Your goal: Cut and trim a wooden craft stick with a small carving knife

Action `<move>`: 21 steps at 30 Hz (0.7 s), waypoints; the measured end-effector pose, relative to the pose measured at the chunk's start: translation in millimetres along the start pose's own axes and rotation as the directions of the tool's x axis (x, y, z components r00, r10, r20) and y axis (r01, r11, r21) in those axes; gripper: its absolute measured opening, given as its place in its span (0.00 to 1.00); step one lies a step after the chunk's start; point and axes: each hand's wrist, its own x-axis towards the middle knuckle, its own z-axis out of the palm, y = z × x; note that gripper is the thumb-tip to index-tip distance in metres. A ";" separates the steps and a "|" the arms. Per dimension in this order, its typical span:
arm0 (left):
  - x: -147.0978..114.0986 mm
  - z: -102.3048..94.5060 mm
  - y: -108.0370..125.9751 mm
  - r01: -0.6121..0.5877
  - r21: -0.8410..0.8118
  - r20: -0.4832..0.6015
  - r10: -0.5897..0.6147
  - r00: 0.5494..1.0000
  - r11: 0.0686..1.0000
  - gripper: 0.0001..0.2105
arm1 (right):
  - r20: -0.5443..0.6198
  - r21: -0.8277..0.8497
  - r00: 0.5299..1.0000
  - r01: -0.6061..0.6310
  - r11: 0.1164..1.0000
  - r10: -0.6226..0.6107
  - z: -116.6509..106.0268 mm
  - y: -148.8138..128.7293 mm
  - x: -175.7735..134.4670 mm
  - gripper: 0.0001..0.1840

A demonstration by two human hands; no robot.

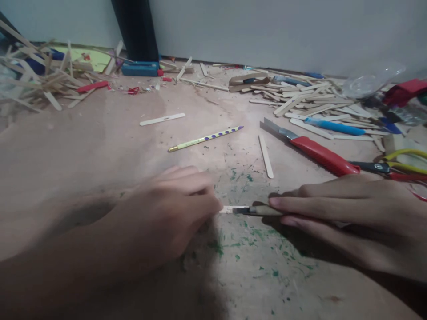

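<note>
My left hand [180, 209] is closed, its fingers pressing down a short wooden craft stick [227, 209] on the tabletop. Most of that stick is hidden beneath them. Between the fingers of my right hand [347, 213] is a small carving chisel [267, 210] with a wooden handle and a dark flat metal blade. The chisel lies low, its blade over the stick's right end. Just beyond my hands are a pale pencil with purple dots [207, 138] and a loose craft stick [266, 157]. A red-handled cutter [323, 155] lies above my right hand, blade out.
Scissors [380, 167] with yellow and red handles rest at the right. Craft sticks are heaped at the back right [310, 100] and back left [43, 75]. A blue block [140, 69] stands near the wall. Another single stick [162, 119] lies farther back.
</note>
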 end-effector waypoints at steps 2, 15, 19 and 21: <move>-0.1 -2.4 1.7 0.014 0.004 0.011 -0.014 1.000 1.000 0.21 | -0.002 0.009 1.000 -0.021 1.000 0.021 1.1 -1.0 -1.6 0.15; -3.8 -1.9 2.7 0.035 -0.003 0.022 -0.035 0.999 0.999 0.22 | 0.001 0.074 1.000 -0.022 0.997 0.022 4.2 -1.8 -2.5 0.32; -2.5 -3.7 2.4 0.021 0.011 0.029 -0.021 0.999 1.000 0.22 | 0.013 0.066 1.000 -0.007 0.998 0.006 1.6 -2.4 -1.7 0.28; -3.1 -4.4 2.0 0.004 0.024 0.044 -0.005 0.999 1.000 0.21 | -0.017 0.074 1.000 -0.021 0.997 0.022 0.9 -0.9 -2.6 0.23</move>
